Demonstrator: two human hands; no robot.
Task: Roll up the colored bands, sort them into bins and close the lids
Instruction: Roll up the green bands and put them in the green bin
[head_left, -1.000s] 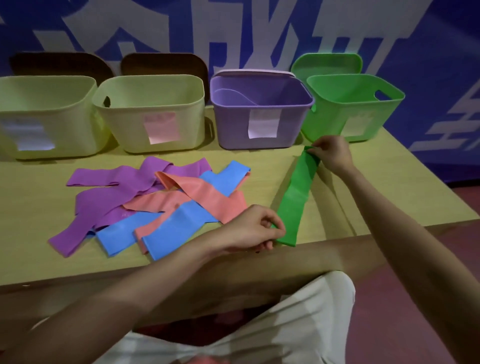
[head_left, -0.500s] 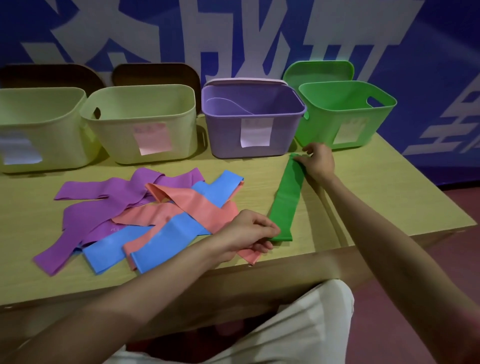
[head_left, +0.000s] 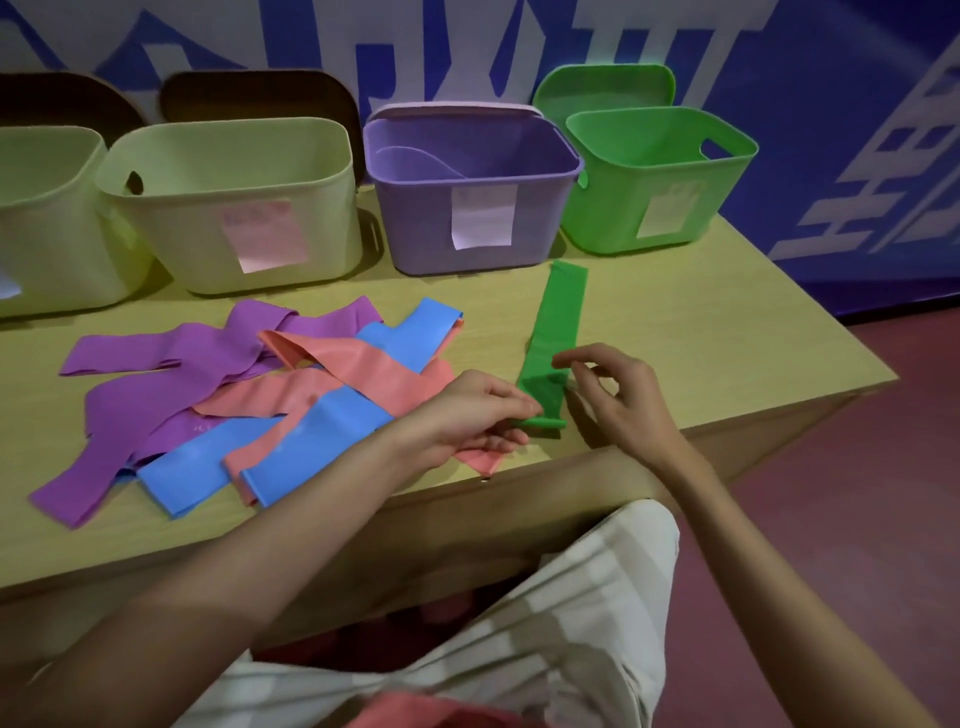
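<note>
Right hand (head_left: 618, 395) left the green band's (head_left: 558, 322) far end, hovering loosely open near the tabletop's front edge, while left hand (head_left: 483, 410) pinched the near end, rolling starting.

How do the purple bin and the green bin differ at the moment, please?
The purple bin is lilac and already holds a purple band; the green bin is bright green, and no contents show. The purple bin is wider; the green bin shows a handle cutout. Both stand open, lids propped behind, each with a paper label.
</note>
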